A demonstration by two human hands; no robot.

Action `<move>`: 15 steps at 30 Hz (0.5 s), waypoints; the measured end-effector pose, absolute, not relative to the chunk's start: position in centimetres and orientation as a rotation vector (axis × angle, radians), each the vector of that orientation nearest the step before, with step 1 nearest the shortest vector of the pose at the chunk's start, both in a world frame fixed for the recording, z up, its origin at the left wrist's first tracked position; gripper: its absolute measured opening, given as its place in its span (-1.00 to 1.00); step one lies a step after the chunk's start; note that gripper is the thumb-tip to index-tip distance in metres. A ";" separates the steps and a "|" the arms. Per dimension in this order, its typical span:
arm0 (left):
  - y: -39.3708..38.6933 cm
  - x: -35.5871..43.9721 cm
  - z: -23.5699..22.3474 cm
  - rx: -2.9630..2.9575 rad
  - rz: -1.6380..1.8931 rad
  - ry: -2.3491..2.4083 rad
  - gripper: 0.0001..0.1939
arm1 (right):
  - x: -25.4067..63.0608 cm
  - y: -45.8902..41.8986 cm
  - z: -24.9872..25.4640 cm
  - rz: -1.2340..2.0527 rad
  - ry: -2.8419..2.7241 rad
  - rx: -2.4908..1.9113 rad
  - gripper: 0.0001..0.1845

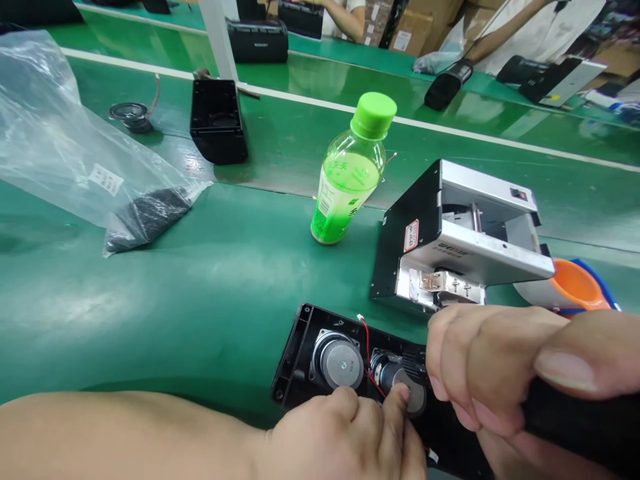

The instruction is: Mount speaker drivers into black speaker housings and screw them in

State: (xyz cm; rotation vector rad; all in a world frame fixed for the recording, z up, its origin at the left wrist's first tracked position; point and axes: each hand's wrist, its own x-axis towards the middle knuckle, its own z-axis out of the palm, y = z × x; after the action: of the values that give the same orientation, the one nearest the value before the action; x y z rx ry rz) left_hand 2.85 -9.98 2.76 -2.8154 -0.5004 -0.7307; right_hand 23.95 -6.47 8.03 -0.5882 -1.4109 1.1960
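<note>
My left forearm enters from the lower left edge, lying low along the green bench [200, 293]; left hand [345, 433] rests knuckles-up on the open black speaker housing [300, 347], fingers curled together; index fingertip pressed down on the second, smaller driver [405, 393], thumb tucked near it; whether anything is pinched between them, I cannot tell.

Right hand [500, 367] comes in from the right edge, closed in a fist around a black handle [575, 420]; fingers wrapped tight together, thumb laid flat along the top; the tool's working end is hidden behind my knuckles.

Housing lies at bottom centre, open side up, just in front of me; round grey driver [337, 363] seated in its left bay, uncovered; thin red wire [367, 340] runs from the housing's far rim down between the two drivers.

Surroundings: silver-and-black bench machine [460, 233] just beyond the housing, near my right knuckles; orange-and-blue tape roll [575, 287] to its right; green-capped drink bottle [350, 173] upright, left of the machine; clear plastic bag [60, 140] with dark parts at far left; another black housing [217, 120] on the belt beyond; other people's arms at the top edge.
</note>
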 end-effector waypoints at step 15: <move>-9.9 3.3 2.4 -2.751 -0.917 -0.587 -0.88 | 22.8 -6.1 8.0 1.172 -1.529 -0.659 -0.70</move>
State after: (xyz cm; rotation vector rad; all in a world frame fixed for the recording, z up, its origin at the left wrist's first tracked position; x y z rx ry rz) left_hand 3.30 -9.93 2.40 -2.7510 -0.5875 -0.9171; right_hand 22.80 -6.15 8.04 -0.6594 -1.5288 1.1723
